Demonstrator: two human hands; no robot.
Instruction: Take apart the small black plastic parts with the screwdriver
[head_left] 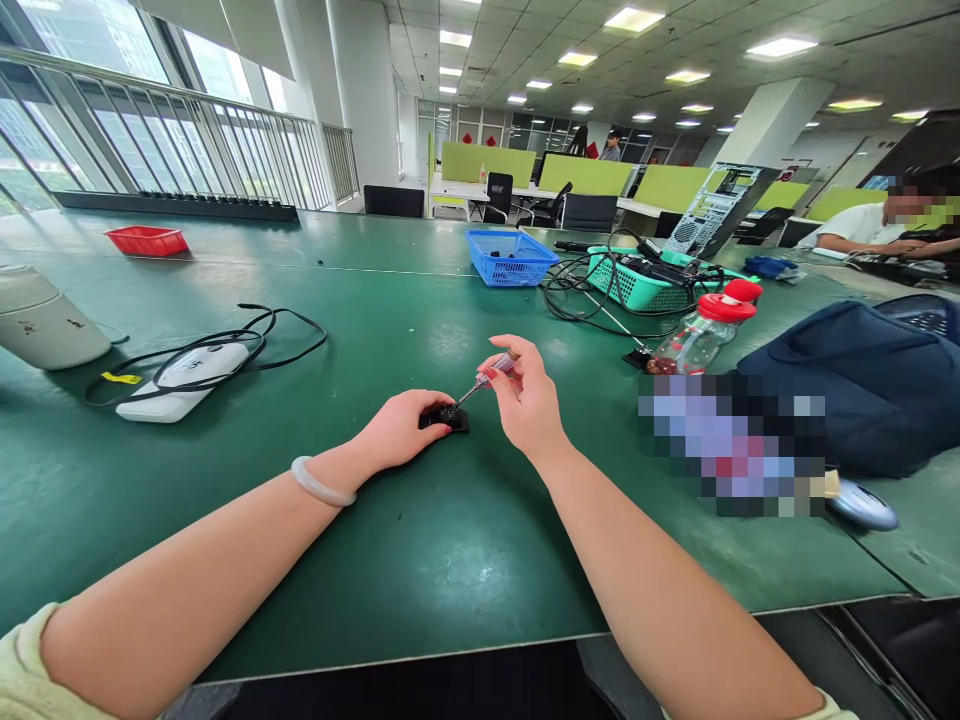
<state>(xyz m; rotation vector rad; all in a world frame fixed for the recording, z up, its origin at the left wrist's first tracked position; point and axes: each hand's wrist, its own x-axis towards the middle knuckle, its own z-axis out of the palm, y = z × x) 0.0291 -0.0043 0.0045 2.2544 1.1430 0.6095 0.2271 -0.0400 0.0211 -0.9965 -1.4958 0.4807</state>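
A small black part (448, 418) lies on the green table (420, 540) in front of me. My left hand (401, 427) is closed on its left side and holds it down. My right hand (525, 395) pinches a small screwdriver (491, 374) with a clear handle. The screwdriver slants down to the left, and its metal tip rests on top of the black part. A pale bangle sits on my left wrist.
A white device with black cables (184, 375) lies to the left, a pale jug (41, 320) beyond it. A bottle with a red cap (701, 335), a dark blue bag (855, 385), blue basket (510, 257), green basket (645, 280) and red tray (146, 240) stand farther off. A person sits at far right.
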